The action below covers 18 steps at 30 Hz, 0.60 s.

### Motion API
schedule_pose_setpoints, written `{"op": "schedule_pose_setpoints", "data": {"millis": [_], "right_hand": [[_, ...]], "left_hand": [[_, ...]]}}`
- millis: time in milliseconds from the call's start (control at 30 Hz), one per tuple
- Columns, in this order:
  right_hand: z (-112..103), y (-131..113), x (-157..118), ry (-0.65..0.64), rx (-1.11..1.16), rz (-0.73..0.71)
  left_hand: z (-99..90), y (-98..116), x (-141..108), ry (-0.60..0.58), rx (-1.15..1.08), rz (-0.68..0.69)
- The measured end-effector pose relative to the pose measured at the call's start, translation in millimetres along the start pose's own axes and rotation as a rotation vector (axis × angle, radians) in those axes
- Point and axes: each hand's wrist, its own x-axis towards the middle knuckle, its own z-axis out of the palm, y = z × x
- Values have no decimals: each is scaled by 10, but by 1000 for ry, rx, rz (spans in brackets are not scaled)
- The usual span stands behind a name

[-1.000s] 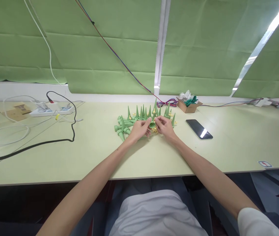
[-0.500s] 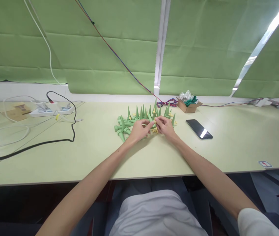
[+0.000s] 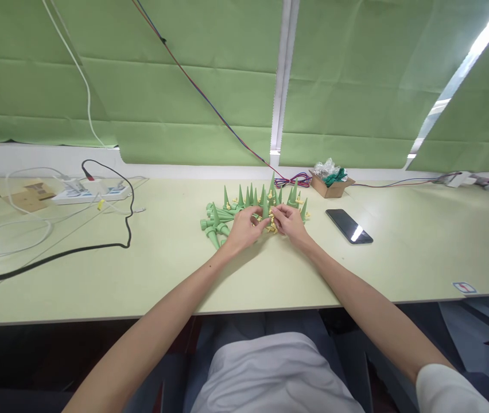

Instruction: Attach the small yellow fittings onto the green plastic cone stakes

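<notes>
My left hand is closed around a green cone, which stands point up between thumb and fingers. Just right of it, my right hand is pinched, with its fingertips near small yellow pieces; what it holds is too small to make out. Several green cones stand upright behind my hands, some with yellow pieces at their bases. To the left of my left hand, more green spiked parts lie in a pile on the table.
A black phone lies to the right. Behind it sits a small cardboard box with plastic and green material, beside coiled wires. On the left are a power strip, a black cable and flat cardboard.
The green cone in my left hand has turned from leaning to nearly upright. My right hand has barely moved.
</notes>
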Motion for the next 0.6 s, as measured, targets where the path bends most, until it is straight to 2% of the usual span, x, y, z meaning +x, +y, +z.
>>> {"op": "schedule_pose_setpoints", "data": {"millis": [200, 367, 600], "right_hand": [[3, 6, 3, 4, -18, 16], [2, 36, 20, 8, -28, 35], [24, 54, 17, 32, -5, 31]], "left_hand": [[36, -109, 13, 78, 24, 105], [42, -138, 8, 88, 85, 236], [45, -106, 19, 134, 90, 192]]}}
